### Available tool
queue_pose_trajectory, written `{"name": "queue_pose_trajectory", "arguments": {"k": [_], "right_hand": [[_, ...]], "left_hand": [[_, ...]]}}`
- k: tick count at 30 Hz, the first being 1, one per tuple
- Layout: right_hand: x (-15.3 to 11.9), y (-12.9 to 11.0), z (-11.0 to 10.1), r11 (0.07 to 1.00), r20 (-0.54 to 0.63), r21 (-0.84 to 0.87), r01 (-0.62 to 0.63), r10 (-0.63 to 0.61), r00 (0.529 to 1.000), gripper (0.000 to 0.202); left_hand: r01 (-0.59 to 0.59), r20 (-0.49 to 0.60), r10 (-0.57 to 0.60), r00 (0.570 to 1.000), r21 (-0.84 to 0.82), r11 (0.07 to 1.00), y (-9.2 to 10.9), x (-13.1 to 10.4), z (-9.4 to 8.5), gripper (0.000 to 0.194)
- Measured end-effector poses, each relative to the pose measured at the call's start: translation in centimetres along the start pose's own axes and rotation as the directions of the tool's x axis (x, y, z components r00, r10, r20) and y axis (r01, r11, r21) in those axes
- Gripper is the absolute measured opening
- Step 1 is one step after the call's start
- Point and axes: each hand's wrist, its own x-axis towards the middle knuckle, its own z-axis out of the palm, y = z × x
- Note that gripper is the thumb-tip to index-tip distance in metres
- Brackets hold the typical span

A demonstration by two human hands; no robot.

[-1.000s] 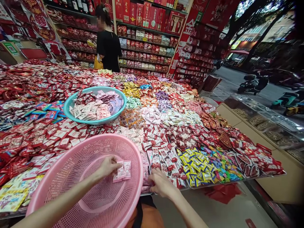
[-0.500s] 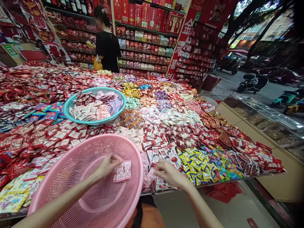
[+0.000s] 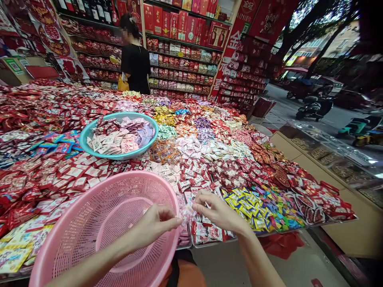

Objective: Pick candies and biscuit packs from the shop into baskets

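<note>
A pink mesh basket [image 3: 76,211] stands tilted toward me at the table's front. Above its right rim is my left hand [image 3: 155,225], open, with the thumb stretched out and nothing visible in it; a sliver of pale wrapper shows behind it. Just beyond the rim my right hand [image 3: 214,209] pinches a pale pink candy packet [image 3: 188,211], close to my left fingertips. Below and around it lie red-and-white candy packets [image 3: 211,232]. To the right is a heap of yellow-and-blue candy packets [image 3: 249,209].
A turquoise basin [image 3: 119,154] of wrapped sweets sits on the candy piles behind the basket. Multicoloured sweets [image 3: 284,211] lie at the front right, beside a cardboard box [image 3: 344,199]. A person in black [image 3: 135,67] stands at the shelves [image 3: 185,48] behind.
My left hand has moved right, from over packets in the basket to the rim beside my right hand. My right hand has risen slightly, still pinching a pink packet.
</note>
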Motion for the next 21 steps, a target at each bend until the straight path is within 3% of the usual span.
{"name": "queue_pose_trajectory", "arguments": {"k": [9, 18, 21], "right_hand": [[1.2, -0.4, 0.9, 0.982, -0.08, 0.189, 0.014, 0.001, 0.997, 0.021], [1.5, 0.2, 2.2, 0.915, -0.206, 0.399, 0.061, 0.025, 0.978, 0.019], [1.7, 0.1, 2.4, 0.909, -0.221, 0.412, 0.064, 0.032, 0.975, 0.019]], "left_hand": [[-0.036, -0.051, 0.034, 0.998, -0.041, 0.998, -1.3, -0.8, -0.2, 0.031], [-0.121, -0.236, 0.096, 0.967, -0.095, 0.988, -1.0, -2.0, 0.2, 0.03], [-0.127, -0.246, 0.087, 0.965, -0.148, 0.981, -1.5, -2.0, 0.0, 0.031]]}}
